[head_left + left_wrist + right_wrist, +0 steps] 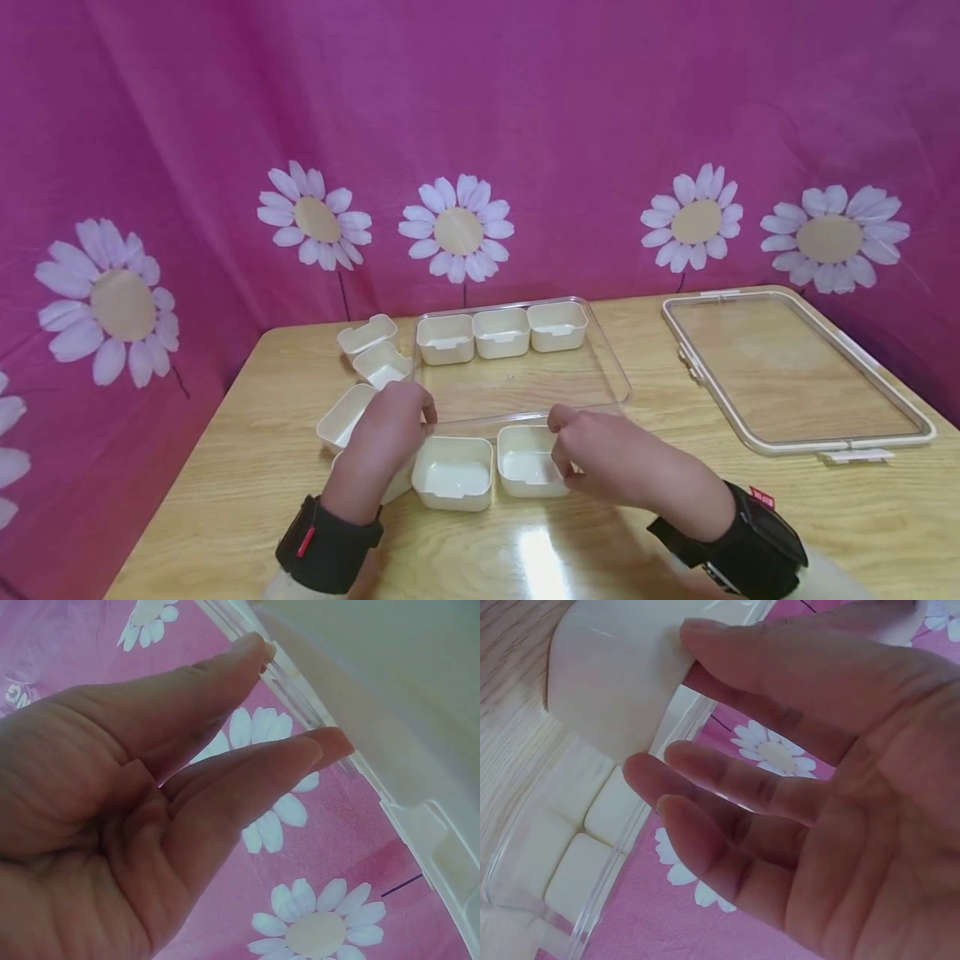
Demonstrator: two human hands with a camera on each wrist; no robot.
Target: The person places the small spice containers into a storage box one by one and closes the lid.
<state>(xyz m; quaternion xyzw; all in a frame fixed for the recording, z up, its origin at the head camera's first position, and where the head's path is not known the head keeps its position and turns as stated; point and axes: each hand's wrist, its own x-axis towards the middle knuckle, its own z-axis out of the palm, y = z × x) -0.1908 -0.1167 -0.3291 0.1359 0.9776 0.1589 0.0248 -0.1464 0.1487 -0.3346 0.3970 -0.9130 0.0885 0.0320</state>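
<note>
In the head view, my right hand [596,446] holds the right end of a small cream container [521,467], fingers at its far corner and thumb at the near one. Close up in the right wrist view, the thumb tip lies against this container [615,675]. My left hand [393,421] reaches over other cream containers, fingertips by the far rim of a second container [452,475] and the clear tray [525,414]. Its fingers look fairly straight in the left wrist view, tips right at a cream rim. A third container [397,483] is partly hidden under the left wrist.
Several cream containers [347,417] curve along the left side of the wooden table [277,392]. Inside the tray, three more [501,332] stand in a row at the back. A clear lid [795,375] with a pale frame lies at the right. Behind hangs a flowered purple cloth [570,125].
</note>
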